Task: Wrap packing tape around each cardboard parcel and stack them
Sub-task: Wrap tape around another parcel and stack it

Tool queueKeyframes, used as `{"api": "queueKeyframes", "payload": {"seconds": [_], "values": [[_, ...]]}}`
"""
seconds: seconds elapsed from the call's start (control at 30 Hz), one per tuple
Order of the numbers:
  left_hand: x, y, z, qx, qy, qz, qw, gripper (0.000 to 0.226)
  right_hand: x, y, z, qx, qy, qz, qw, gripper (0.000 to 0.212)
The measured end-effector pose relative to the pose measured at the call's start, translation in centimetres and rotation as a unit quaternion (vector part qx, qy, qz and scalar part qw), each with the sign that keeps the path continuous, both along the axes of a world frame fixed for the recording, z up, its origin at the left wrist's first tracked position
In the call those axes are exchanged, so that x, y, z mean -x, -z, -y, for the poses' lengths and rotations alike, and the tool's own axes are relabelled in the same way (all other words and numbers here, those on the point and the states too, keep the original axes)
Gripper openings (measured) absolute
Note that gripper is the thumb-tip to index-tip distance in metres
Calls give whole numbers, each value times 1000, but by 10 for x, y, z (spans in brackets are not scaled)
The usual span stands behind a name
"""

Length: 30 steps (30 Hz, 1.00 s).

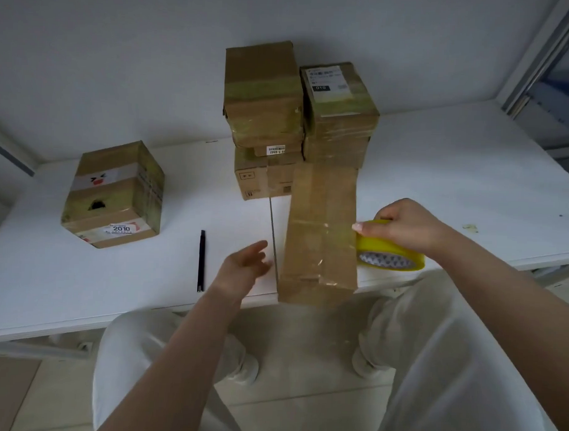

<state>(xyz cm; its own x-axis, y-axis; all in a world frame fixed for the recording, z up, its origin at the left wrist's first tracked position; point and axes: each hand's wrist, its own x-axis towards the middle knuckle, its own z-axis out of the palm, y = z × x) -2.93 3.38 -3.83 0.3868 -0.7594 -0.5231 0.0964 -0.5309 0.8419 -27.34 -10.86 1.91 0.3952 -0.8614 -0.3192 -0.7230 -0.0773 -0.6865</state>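
A long brown cardboard parcel [321,232] lies on the white table [471,176], its near end at the front edge. A strip of clear tape crosses its top. My right hand [405,229] holds a yellow roll of packing tape [391,251] against the parcel's right side. My left hand [246,265] hovers open just left of the parcel, fingers spread, touching nothing. Behind the parcel stand two stacks of taped parcels, the left stack [264,118] and the right stack [338,114].
A single taped box [116,193] with a "2010" label sits at the left. A black pen-like tool [201,260] lies on the table left of my left hand. The wall runs behind the stacks. My legs are below the table edge.
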Motion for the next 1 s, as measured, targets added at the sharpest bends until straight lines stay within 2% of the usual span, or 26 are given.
{"api": "queueKeyframes", "payload": {"seconds": [0.1,0.13,0.2,0.23,0.3,0.37,0.4,0.43,0.57,0.67,0.73,0.83,0.9,1.0], "values": [[8,-33,14,40,-52,180,981,39,-18,5,-7,18,-17,-49,999,65],[15,-47,20,64,-37,242,968,39,-22,4,-9,21,-17,-55,998,63],[35,-68,31,93,73,342,932,51,-29,1,-11,16,-25,-66,997,59],[48,-75,35,67,156,382,909,69,-32,1,-11,8,-27,-63,998,59],[71,-71,39,-65,295,464,833,107,-33,0,-11,-15,-24,-39,999,56],[82,-58,40,-138,330,541,761,124,-33,-1,-11,-59,-15,3,998,51],[82,-55,40,-146,320,557,752,125,-32,-1,-11,-80,-11,26,996,50],[76,-51,42,-145,307,554,760,123,-31,-3,-10,-96,-10,46,994,52],[43,-55,47,-133,272,467,831,112,-29,-12,-9,-129,-14,143,981,72],[16,-59,43,-77,242,408,877,110,-34,-22,-9,-123,-34,199,972,70],[-6,-59,40,-42,223,331,916,112,-32,-25,-7,-110,-41,214,970,70],[-35,-58,28,12,155,159,975,117,-15,-20,-4,-96,-28,195,976,67],[-48,-51,17,32,101,60,993,111,0,-9,-5,-101,-15,177,979,59],[-51,-37,5,68,85,-5,994,95,7,5,-10,-98,-4,155,983,54]]}}
